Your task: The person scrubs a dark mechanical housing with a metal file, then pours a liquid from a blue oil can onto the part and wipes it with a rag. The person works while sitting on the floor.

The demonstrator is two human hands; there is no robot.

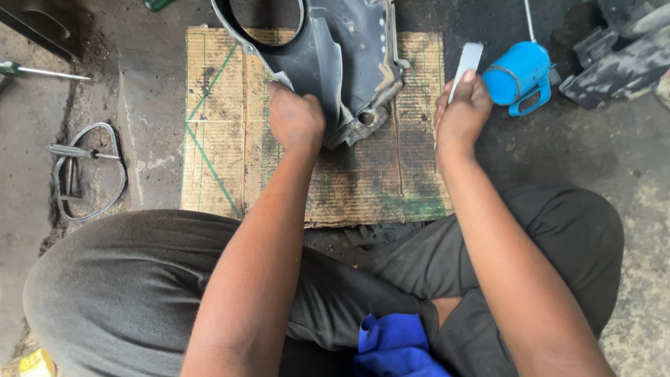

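On the worn cardboard sheet [230,126], the dark grey cast-metal engine cover [335,63] stands tilted, the left hand [296,119] clenched on its lower edge.

It looks rigid and fairly heavy, greasy enough to slip, so the thick rim and the flange beside the bolt hole seem the surest places to grip, not the thin ring up top. Over to the right hand [462,112], fingers closed around a flat white strip [466,64] pointing upward, just beside a blue plastic can [518,75] on the concrete floor [614,160]. A blue rag [394,345] lies on the person's lap.
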